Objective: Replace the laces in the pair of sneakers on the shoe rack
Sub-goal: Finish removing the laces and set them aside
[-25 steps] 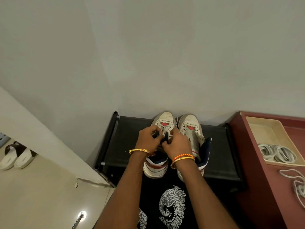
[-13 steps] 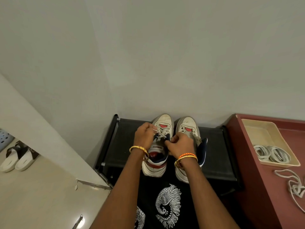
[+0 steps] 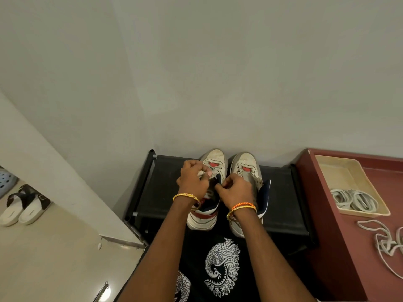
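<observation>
Two worn white sneakers with red and navy trim stand side by side, toes to the wall, on a black shoe rack (image 3: 165,192). My left hand (image 3: 193,179) pinches the white lace over the left sneaker (image 3: 214,159). My right hand (image 3: 236,188) pinches the lace or tongue at the middle of that same shoe and covers part of the right sneaker (image 3: 245,163), whose navy tongue flops out to the right. My fingers hide the eyelets.
A dark red cabinet top (image 3: 349,247) on the right carries a cream tray (image 3: 340,173) with coiled white laces (image 3: 354,199) and a loose white lace (image 3: 386,243). White sandals (image 3: 24,205) sit on the floor at left. The wall is close behind the rack.
My left hand has lifted up and to the left, drawing the lace out of the left sneaker. My right hand has stayed low at the shoe's middle.
</observation>
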A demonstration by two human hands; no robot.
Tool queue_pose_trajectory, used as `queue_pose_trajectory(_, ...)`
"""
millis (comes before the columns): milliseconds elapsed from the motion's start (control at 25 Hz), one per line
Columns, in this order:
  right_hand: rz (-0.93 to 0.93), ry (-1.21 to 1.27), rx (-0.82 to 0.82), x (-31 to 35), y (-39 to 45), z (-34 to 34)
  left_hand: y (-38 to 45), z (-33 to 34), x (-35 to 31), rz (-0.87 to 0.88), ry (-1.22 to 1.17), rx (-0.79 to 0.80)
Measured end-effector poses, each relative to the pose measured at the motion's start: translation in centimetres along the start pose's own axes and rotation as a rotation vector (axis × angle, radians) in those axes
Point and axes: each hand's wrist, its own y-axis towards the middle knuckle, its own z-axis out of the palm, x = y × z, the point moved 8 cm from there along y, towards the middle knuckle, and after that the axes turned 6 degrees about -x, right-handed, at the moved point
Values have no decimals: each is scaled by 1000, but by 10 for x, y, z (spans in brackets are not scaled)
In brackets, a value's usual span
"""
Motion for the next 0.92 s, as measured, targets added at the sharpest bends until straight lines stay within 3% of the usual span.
queue_pose_trajectory(80,2,4,3,-1,0,1,-2,-18,-4,-99,-349,-89)
queue_pose_trajectory(240,20,46,19,-5,1,4,0,-49,5,-329,-1290,-218)
queue_pose_trajectory(280,19,44,19,-6,1,4,1,-53,13,-382,-1375,-267)
queue_pose_trajectory(320,18,43,19,-6,2,5,1,-57,19,-405,-1321,-311)
queue_pose_trajectory(400,18,48,17,-7,2,5,1,-61,20,-335,-841,-292)
queue_pose_trajectory(520,-6,39,2,-6,1,6,-3,-33,15,-136,102,-37)
queue_pose_trajectory(600,-91,-12,-35,0,-2,5,-6,-15,13,-46,440,86)
queue_pose_trajectory(760,-371,-330,4,26,-11,25,-3,-10,7,-11,570,5)
queue_pose_trajectory(920,-409,-511,67,30,-7,44,-8,-15,11,-83,484,-85)
